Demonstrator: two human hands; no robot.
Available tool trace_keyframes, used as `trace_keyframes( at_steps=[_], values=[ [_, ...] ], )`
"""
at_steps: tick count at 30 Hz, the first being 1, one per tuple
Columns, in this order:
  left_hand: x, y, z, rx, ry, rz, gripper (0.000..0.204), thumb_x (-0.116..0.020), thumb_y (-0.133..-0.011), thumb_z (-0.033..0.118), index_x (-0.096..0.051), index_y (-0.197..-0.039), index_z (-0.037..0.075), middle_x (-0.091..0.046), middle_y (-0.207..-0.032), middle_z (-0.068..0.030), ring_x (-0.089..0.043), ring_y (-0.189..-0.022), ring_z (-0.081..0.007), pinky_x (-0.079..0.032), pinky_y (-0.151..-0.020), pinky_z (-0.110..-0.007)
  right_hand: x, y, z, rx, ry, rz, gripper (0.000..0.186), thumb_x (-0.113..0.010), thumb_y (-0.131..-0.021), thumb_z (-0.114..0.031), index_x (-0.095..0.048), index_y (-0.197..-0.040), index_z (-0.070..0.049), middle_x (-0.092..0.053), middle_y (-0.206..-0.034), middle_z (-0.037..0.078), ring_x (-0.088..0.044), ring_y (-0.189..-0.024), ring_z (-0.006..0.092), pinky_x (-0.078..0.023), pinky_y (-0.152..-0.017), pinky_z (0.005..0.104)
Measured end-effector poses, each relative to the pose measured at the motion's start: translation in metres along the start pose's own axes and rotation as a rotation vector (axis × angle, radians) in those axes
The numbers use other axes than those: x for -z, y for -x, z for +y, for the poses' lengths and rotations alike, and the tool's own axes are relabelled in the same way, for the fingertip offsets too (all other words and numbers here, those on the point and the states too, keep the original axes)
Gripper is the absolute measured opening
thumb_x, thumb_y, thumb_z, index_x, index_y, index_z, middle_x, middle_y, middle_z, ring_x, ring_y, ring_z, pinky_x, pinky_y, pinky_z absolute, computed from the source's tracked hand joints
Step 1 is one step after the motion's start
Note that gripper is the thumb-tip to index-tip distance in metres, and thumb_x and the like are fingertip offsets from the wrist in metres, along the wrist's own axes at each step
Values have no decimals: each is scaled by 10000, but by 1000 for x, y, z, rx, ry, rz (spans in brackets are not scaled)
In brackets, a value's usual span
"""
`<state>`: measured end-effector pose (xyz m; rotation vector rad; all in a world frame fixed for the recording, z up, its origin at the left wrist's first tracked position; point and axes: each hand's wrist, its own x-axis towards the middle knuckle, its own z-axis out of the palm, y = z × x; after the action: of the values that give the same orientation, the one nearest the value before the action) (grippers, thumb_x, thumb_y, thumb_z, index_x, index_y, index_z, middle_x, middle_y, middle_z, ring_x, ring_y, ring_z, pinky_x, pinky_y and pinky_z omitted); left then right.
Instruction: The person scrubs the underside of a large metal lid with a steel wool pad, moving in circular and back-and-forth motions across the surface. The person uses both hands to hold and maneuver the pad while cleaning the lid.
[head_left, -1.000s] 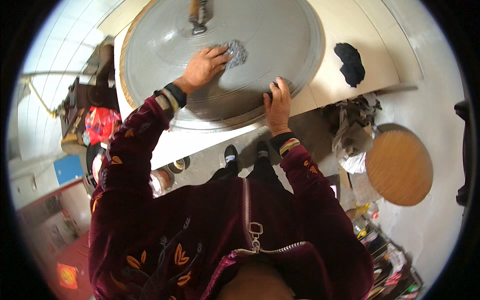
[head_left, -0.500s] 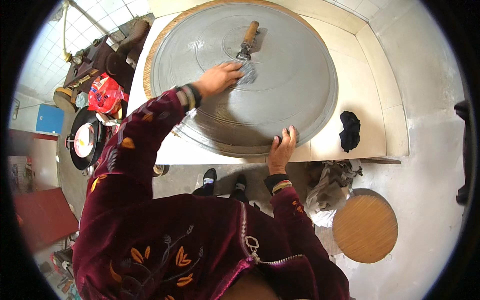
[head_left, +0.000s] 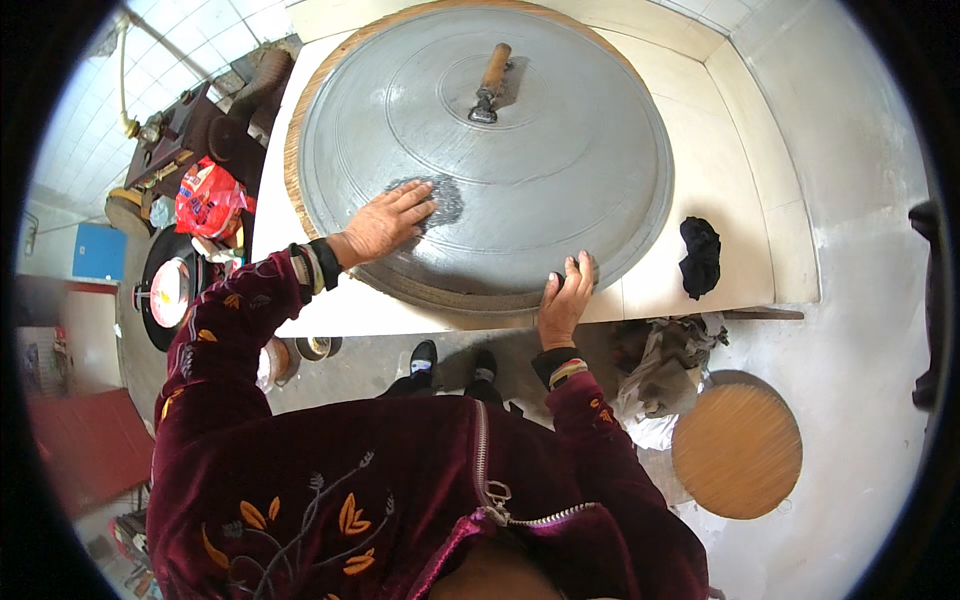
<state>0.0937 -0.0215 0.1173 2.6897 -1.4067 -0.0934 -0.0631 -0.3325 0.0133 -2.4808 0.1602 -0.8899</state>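
A large round grey metal disc, marked with concentric rings, lies on a wood-coloured round board. A wooden handle on a metal fitting stands near its middle. My left hand presses a grey metallic scouring pad onto the lower left of the disc, its fingers spread over the pad, hiding part of it. My right hand rests on the disc's lower right rim, fingers apart and slightly bent, holding nothing else.
A white tiled counter carries a black cloth at right. At left are a dark stove, red plastic bag and black pan. Below right are a round wooden top and crumpled sheeting.
My left hand and the pad have moved from near the handle toward the disc's lower left. My right hand stays at the rim. The whole view shifted after the earliest frame.
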Motion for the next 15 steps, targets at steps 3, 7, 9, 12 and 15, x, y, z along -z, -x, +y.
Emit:
trace_keyframes(
  at_steps=[3, 7, 9, 12, 15],
  values=[
    [-6, -58, 11, -137, 55, 130, 547, -645, -891, 167, -460, -1396, 65, -370, -1514, -168, -354, -1405, -336, -331, -1164, -442, -2, 1, 3, 38, -16, 48, 336, -560, -954, -140, -487, -1242, 17, -433, -1394, 256, -434, -1289, 439, -363, -1074, 524],
    [-18, -164, 10, -108, -22, 240, 511, -614, -913, 201, -455, -1366, 27, -392, -1465, -242, -400, -1354, -389, -365, -1109, -456, -1, 2, 4, -7, 6, 24, 349, -560, -970, -156, -466, -1278, -23, -433, -1412, 232, -428, -1308, 437, -367, -1066, 522],
    [-24, -208, 2, -21, -144, 245, 535, -586, -931, 240, -422, -1392, 23, -381, -1464, -268, -394, -1349, -423, -359, -1113, -467, 1, 2, 2, -35, -13, 8, 356, -574, -955, -128, -473, -1280, -24, -428, -1424, 224, -417, -1322, 436, -352, -1081, 514],
    [-30, -267, -21, 140, -208, 177, 537, -524, -961, 309, -422, -1399, 16, -397, -1446, -282, -386, -1347, -451, -346, -1116, -491, 4, 1, 0, -53, -46, -6, 368, -584, -931, -82, -477, -1276, -13, -427, -1421, 243, -420, -1315, 437, -338, -1100, 504],
    [-22, -320, -55, 129, -465, -40, 580, -491, -975, 368, -456, -1361, -63, -384, -1438, -330, -394, -1336, -461, -361, -1101, -493, 6, 0, -2, -64, -57, -18, 379, -588, -925, -73, -476, -1283, -12, -428, -1424, 240, -419, -1319, 435, -336, -1099, 500]
  ],
)
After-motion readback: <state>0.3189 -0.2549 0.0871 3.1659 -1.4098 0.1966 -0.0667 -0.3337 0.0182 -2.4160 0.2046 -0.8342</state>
